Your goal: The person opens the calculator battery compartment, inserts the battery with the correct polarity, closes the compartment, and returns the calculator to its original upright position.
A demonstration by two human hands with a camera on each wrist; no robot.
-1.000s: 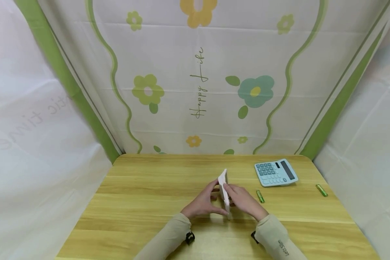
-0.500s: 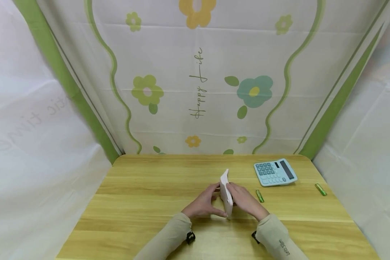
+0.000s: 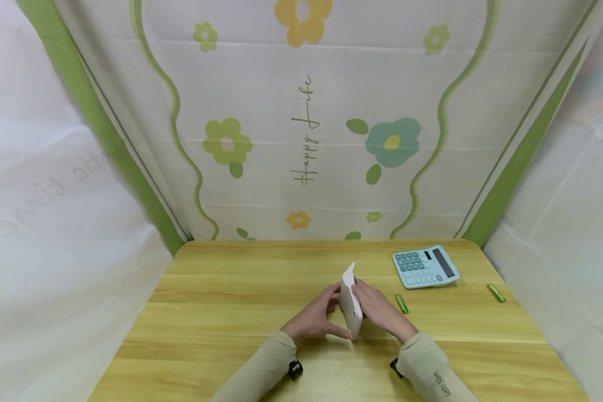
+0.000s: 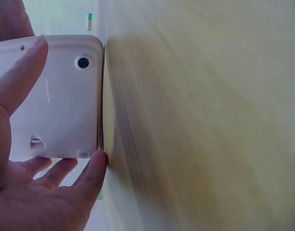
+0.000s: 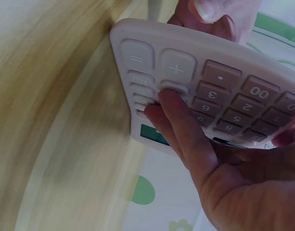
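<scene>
A pale pink calculator (image 3: 350,307) stands on its side edge on the wooden table, with its back turned left. My left hand (image 3: 314,314) grips it across the back, thumb along one edge and fingertips along the opposite edge. In the left wrist view, the calculator's back (image 4: 60,101) shows a round dark foot and a small latch near a corner. From the other side, my right hand (image 3: 382,310) holds it. Two fingers (image 5: 178,122) of that hand lie over the keys, and part of the small screen (image 5: 154,134) shows beneath them.
A light blue calculator (image 3: 426,267) lies at the back right of the table (image 3: 221,312). One green battery (image 3: 402,304) is just right of my right hand, and another green battery (image 3: 496,293) lies near the right edge. A flowered curtain (image 3: 261,184) hangs behind the table.
The pink calculator has tilted in my hands, so more of its back faces up to the head camera. Both hands keep nearly the same place. The blue calculator and batteries have stayed put.
</scene>
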